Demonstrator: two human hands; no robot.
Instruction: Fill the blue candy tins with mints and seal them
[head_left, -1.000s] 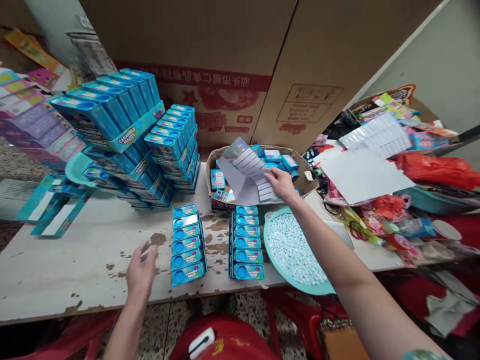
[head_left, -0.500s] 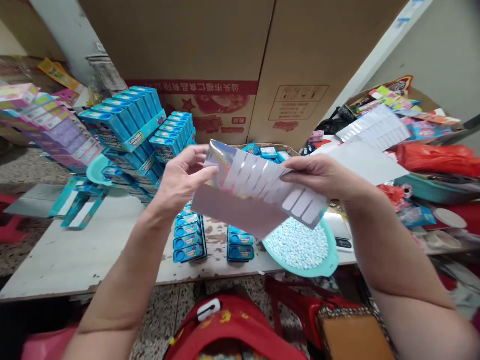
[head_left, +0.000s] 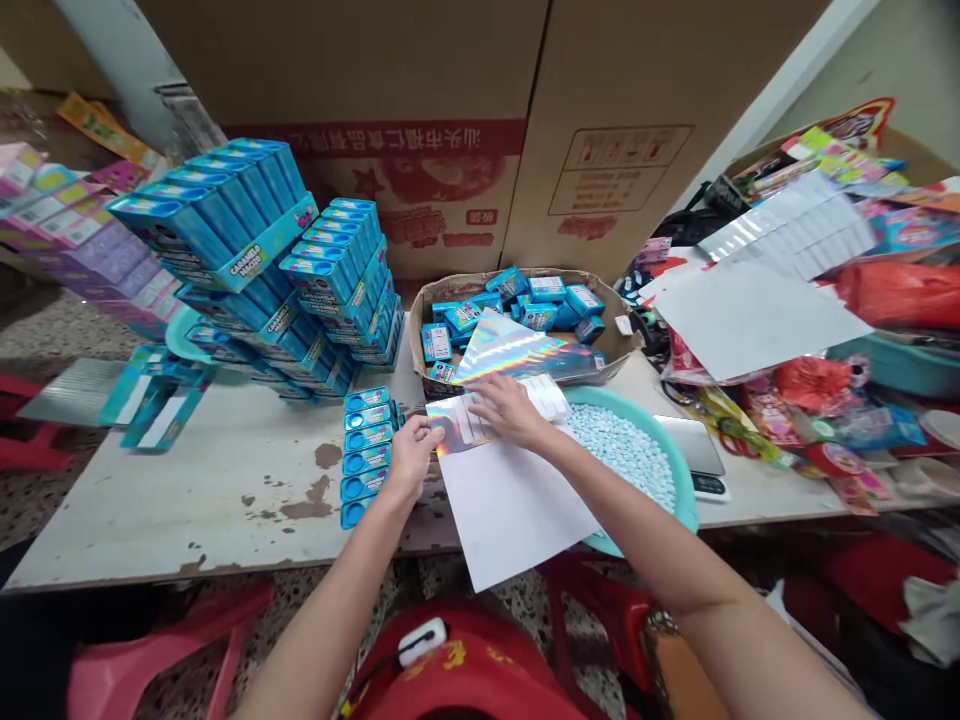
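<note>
My left hand (head_left: 415, 452) pinches the left edge of a sticker sheet (head_left: 459, 425), which is shiny, with white label strips on it. Over the same sheet lies my right hand (head_left: 511, 410), fingers spread across the strips. A white paper (head_left: 517, 515) extends from the sheet toward me and past the table's front edge. Just left of my left hand stands a row of blue candy boxes (head_left: 366, 440). Beyond my right hand, a holographic sheet (head_left: 510, 350) rests over the open carton. The teal basin (head_left: 684, 480) of pale blue candies is partly hidden under my right forearm.
Tall stacks of blue boxes (head_left: 255, 265) rise at the back left. An open carton (head_left: 427, 290) holds loose blue packs. To the right are a scale (head_left: 694, 445), more label sheets (head_left: 795, 225), a white sheet (head_left: 757, 315) and mixed packets. Red stools flank the table's front edge.
Both hands have lowered the sticker sheet from mid-air toward the table. My right hand has moved left from the sheet's right part to spread over its strips. The carton has come into fuller view.
</note>
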